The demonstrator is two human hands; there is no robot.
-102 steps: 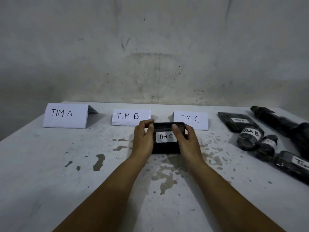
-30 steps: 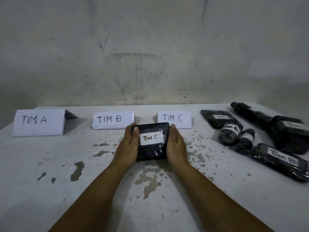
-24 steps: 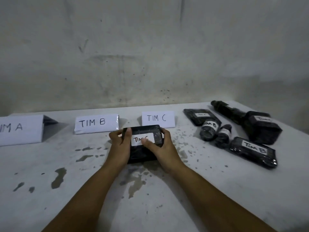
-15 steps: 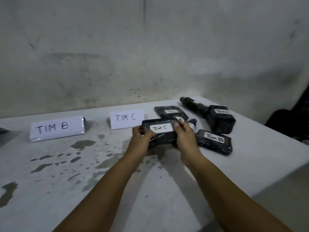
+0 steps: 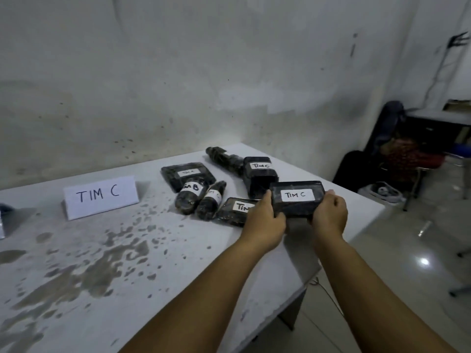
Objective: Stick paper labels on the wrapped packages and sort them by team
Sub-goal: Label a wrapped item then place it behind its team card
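Note:
A black wrapped package with a white "TIM C" label (image 5: 297, 198) is held between my left hand (image 5: 265, 222) and my right hand (image 5: 330, 215), just above the table's right end. It hovers over a cluster of labelled black packages: a flat one (image 5: 188, 173), two small bottle shapes (image 5: 190, 196) (image 5: 211, 200), a flat "TIM" package (image 5: 235, 211) partly behind my left hand, and a long package with a boxy end marked "TIM C" (image 5: 258, 173). The folded "TIM C" paper sign (image 5: 100, 197) stands to the left.
The white table (image 5: 127, 263) has worn dark patches; its right edge and corner lie just under my hands. Beyond the edge is a tiled floor with a dark bag (image 5: 356, 169), a chair and a desk (image 5: 438, 118). A wall stands behind the table.
Both hands carried the "TIM C" package from the table's middle to the right, over the cluster of packages. The view swung right, so the TIM A and TIM B signs left the frame.

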